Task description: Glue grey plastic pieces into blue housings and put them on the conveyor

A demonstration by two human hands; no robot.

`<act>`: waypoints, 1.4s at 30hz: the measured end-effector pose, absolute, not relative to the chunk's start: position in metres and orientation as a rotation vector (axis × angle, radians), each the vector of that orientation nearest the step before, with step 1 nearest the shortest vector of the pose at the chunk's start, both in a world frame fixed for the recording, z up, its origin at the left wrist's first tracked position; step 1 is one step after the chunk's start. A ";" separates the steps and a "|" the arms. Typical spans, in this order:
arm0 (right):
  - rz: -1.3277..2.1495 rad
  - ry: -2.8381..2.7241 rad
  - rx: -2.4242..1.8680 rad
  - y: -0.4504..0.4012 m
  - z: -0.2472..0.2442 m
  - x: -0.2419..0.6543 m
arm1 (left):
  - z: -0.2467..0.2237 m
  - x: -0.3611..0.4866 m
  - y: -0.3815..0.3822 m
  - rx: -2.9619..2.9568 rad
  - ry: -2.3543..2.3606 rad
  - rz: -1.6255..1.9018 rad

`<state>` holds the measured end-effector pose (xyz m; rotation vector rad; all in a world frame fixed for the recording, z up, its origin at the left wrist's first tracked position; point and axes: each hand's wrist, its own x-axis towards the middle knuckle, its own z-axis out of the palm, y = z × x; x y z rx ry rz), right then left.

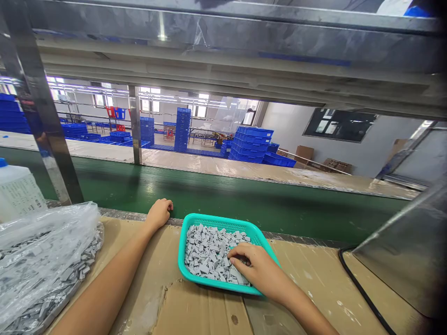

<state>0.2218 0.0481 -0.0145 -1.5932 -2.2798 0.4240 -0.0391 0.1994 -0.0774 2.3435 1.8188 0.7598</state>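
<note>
A turquoise plastic basket [180,258] sits on the cardboard-covered worktop, filled with small light-grey plastic parts [206,251]. My right hand [253,265] reaches in over its right side. Thumb and forefinger are pinched close together at the heap, on a small grey plastic part that is mostly hidden by the fingers. My left hand [159,214] rests to the left of the basket, at the worktop's far edge beside the green belt [209,195]. Its fingers are curled in, and nothing shows in them.
At left lies a clear plastic bag [49,260] of grey parts, with a white bottle [19,190] behind it. A metal post [52,111] rises nearby. On the right are a black cable [356,288] and a metal panel [401,256]. Blue crates [249,144] stand beyond the belt.
</note>
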 end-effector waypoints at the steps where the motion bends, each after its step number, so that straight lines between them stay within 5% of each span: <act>1: 0.423 -2.278 -1.595 0.048 -0.014 0.221 | -0.078 -0.039 0.200 2.343 1.816 0.768; 42: 0.418 -2.279 -1.610 0.047 -0.013 0.220 | -0.075 -0.040 0.201 2.273 1.817 0.832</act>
